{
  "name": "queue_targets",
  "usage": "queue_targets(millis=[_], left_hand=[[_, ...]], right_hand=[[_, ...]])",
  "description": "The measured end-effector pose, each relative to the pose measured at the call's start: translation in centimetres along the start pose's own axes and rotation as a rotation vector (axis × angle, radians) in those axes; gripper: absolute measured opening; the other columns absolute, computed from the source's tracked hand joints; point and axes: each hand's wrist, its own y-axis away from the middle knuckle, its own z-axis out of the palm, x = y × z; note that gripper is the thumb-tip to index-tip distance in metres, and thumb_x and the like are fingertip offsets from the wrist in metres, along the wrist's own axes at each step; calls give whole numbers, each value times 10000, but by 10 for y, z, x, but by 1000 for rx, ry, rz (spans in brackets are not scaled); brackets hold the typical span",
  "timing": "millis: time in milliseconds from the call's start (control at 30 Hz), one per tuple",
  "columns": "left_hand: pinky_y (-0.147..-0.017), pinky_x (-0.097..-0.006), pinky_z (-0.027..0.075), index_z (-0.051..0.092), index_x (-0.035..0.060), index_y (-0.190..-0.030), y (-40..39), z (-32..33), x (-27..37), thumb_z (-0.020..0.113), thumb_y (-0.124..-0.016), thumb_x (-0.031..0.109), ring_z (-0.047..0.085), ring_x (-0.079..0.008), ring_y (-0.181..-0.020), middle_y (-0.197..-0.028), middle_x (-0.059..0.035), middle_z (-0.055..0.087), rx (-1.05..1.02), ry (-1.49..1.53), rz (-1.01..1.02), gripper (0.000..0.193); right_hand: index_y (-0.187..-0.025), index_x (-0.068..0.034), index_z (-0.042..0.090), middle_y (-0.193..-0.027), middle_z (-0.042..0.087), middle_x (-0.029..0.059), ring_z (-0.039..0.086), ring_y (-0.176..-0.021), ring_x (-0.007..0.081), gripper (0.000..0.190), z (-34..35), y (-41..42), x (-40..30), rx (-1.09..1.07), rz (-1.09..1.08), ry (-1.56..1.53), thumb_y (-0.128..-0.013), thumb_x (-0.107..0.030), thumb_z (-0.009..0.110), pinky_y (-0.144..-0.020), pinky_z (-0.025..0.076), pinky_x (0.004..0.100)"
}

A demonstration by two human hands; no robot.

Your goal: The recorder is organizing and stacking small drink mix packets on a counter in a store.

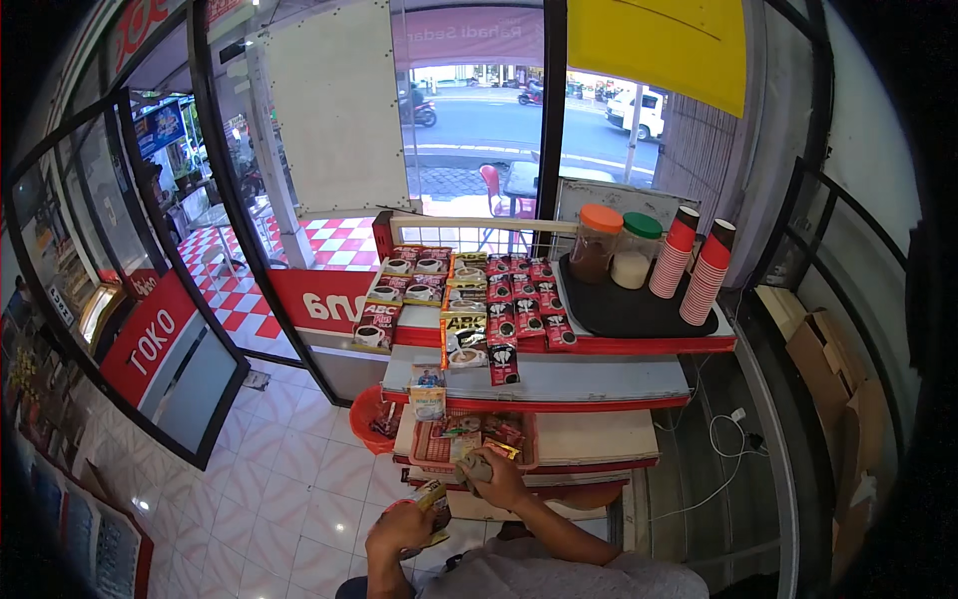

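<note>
My left hand grips a strip of coffee sachets low in front of me, above the tiled floor. A crumpled grey-green cloth is bunched in my right hand, at the front edge of a red plastic basket. Loose sachets lie in that basket, on a lower shelf. Higher up, strips of dark red sachets, black-and-gold coffee sachets and small red-and-black sachets hang over or lie on the top shelf. Light-coloured sachets hang from the shelf below.
A black tray bears an orange-lidded jar, a green-lidded jar and two stacks of red paper cups. An orange bucket stands left of the shelves. Cardboard boxes and a white cable are at right; a glass door is at left.
</note>
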Motion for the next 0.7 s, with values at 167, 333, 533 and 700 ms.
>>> queue_targets(millis=[167,333,533,700], left_hand=[[-741,-483,472,619,-3,-925,1,0,-5,438,-892,349,595,-433,-838,-828,-293,603,44,143,56,397],[-730,-494,465,585,45,-1037,6,-2,-4,458,-889,330,594,-425,-838,-840,-275,609,121,165,136,346],[-631,-371,473,563,58,-1067,12,-10,6,413,-952,367,621,-274,-700,-777,-158,637,43,420,17,362],[-744,-269,429,496,32,-1162,-13,40,1,374,-993,317,516,-119,-880,-974,-8,564,346,925,288,354]], right_hand=[[-1060,-40,549,-899,626,149,641,-825,267,335,-1,0,-1,17,-8,0,-830,-251,670,-672,492,360],[-1062,-38,549,-911,629,155,644,-827,273,334,2,0,-1,6,-15,-2,-823,-237,672,-683,495,360],[-1056,-28,552,-899,630,149,648,-807,262,321,11,3,-32,123,-136,-109,-812,-188,684,-674,499,354],[-1039,-32,554,-908,616,146,643,-795,264,293,18,1,-77,207,-246,-270,-797,-129,687,-680,497,337]])
